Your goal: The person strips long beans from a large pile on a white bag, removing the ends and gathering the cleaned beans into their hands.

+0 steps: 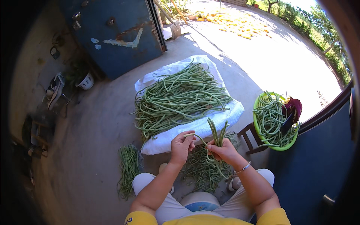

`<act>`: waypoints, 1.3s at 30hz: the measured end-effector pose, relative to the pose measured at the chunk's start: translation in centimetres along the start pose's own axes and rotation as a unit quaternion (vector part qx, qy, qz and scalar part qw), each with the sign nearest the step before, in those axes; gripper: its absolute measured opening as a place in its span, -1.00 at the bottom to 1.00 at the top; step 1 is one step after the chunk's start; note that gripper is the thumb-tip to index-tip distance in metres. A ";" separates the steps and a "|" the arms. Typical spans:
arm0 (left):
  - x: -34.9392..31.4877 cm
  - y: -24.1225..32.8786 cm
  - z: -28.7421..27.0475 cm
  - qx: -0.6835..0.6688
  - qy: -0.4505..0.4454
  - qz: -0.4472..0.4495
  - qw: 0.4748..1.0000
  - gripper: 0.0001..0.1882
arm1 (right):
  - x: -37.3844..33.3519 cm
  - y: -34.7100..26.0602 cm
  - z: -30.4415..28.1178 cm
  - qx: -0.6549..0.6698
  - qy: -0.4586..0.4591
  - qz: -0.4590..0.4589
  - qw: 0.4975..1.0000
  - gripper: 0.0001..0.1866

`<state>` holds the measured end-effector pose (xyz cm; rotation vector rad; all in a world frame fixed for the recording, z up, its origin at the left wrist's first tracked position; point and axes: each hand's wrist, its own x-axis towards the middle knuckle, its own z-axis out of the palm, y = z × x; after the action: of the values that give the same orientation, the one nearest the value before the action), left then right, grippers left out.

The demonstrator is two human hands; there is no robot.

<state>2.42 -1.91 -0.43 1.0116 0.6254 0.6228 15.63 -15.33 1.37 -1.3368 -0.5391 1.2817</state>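
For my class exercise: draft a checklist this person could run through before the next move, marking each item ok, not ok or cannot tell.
1. Right hand secures the upright bunch of long green beans: ok.
2. Left hand has hold of the single slender green bean curving toward the right hand: ok.
3. Large heap of long green beans rests on the crinkled white sheet: ok.
4. Floor between the feet free of clutter: not ok; a loose pile of thin green strands lies there.
5. Round lime-green plastic basket sits steadily on the dark wooden stool: cannot tell; the stool is partly hidden.
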 end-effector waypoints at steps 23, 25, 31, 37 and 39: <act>-1.0 1.0 -0.4 -0.196 -0.145 -0.266 0.933 -0.79 | -0.3 -0.6 -1.6 -0.081 -0.071 0.004 0.994 -0.86; -1.1 1.0 -0.4 -0.167 -0.087 -0.237 0.953 -0.80 | -0.4 -0.5 -1.3 -0.101 -0.050 0.000 0.994 -0.86; -0.6 0.6 -0.4 0.130 -0.069 -0.072 0.986 -0.84 | -0.6 -0.4 -0.7 -0.141 -0.004 0.004 0.990 -0.86; -0.8 0.4 -1.1 -0.027 -0.127 -0.166 0.978 -0.87 | -0.7 -0.1 -0.6 -0.256 0.020 -0.105 0.961 -0.83; -1.1 0.6 -0.8 -0.105 -0.159 -0.213 0.958 -0.85 | -0.6 -0.2 -0.6 -0.257 0.022 -0.110 0.960 -0.82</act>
<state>1.00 -2.03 -0.05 0.7256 0.4607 0.1362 16.02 -16.08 1.63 -1.6692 -1.0082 0.9573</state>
